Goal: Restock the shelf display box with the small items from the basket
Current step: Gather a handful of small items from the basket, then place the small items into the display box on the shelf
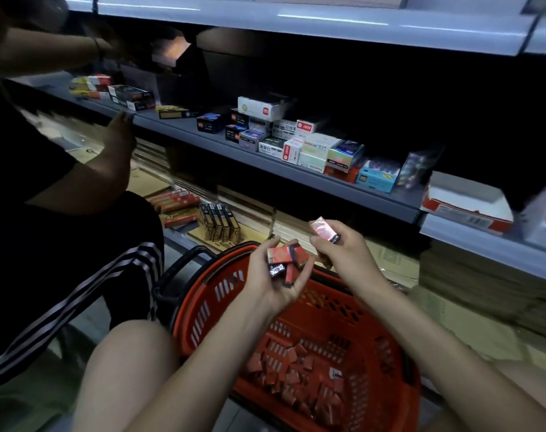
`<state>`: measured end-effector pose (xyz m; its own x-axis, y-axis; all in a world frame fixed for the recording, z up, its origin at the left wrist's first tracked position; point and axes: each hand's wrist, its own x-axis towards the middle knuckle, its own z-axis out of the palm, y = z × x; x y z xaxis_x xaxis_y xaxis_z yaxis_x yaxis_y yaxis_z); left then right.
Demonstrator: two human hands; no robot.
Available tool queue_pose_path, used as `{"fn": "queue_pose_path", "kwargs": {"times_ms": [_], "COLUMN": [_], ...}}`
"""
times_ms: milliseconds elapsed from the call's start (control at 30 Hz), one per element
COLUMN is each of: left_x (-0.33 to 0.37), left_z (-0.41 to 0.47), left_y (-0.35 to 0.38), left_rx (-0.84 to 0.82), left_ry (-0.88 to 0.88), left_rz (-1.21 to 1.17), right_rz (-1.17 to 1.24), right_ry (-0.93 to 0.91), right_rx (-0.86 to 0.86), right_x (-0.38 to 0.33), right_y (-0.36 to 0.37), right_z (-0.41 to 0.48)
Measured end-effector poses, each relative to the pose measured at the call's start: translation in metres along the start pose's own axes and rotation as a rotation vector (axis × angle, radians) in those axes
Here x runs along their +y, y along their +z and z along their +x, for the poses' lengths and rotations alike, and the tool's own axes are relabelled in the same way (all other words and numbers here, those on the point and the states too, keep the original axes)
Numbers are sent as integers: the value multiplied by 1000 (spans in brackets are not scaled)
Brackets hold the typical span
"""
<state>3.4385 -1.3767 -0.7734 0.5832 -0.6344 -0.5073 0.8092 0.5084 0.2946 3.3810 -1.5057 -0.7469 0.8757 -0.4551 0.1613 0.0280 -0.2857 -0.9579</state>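
Observation:
An orange plastic basket (pixel 203 310) stands on the floor between my knees, with several small red boxes (pixel 296 372) loose on its bottom. My left hand (pixel 276 285) is cupped palm up over the basket's far rim and holds a small heap of red boxes (pixel 285 258). To its right, my right hand (pixel 343 254) pinches one small red box (pixel 324 230) and holds it tilted above the basket. A white and red display box (pixel 466 202) sits open on the grey shelf at the right, its inside hidden from here.
The grey shelf (pixel 296 177) carries many stationery boxes (pixel 315 145) along its front. Another person in black striped trousers (pixel 87 275) crouches at the left, a hand (pixel 118 132) at the shelf edge. Flat cardboard and packs (pixel 200 213) lie on the bottom shelf behind the basket.

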Motion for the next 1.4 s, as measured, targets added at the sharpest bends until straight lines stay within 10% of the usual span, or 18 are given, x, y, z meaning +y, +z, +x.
{"fn": "queue_pose_path", "kwargs": {"times_ms": [167, 700, 1100, 1400], "left_x": [-8, -75, -88, -88], "left_z": [5, 39, 79, 94], "left_y": [31, 166, 218, 214], "left_rx": [36, -49, -70, -69], "left_ry": [-25, -150, -179, -231], "left_rz": [36, 27, 171, 218], "right_rz": [224, -390, -436, -374], "right_ry": [192, -62, 468, 377], "right_rx": [-43, 605, 433, 419], "right_x": [2, -25, 12, 42], "right_y": [-30, -212, -253, -265], "right_z": [1, 49, 166, 172]}}
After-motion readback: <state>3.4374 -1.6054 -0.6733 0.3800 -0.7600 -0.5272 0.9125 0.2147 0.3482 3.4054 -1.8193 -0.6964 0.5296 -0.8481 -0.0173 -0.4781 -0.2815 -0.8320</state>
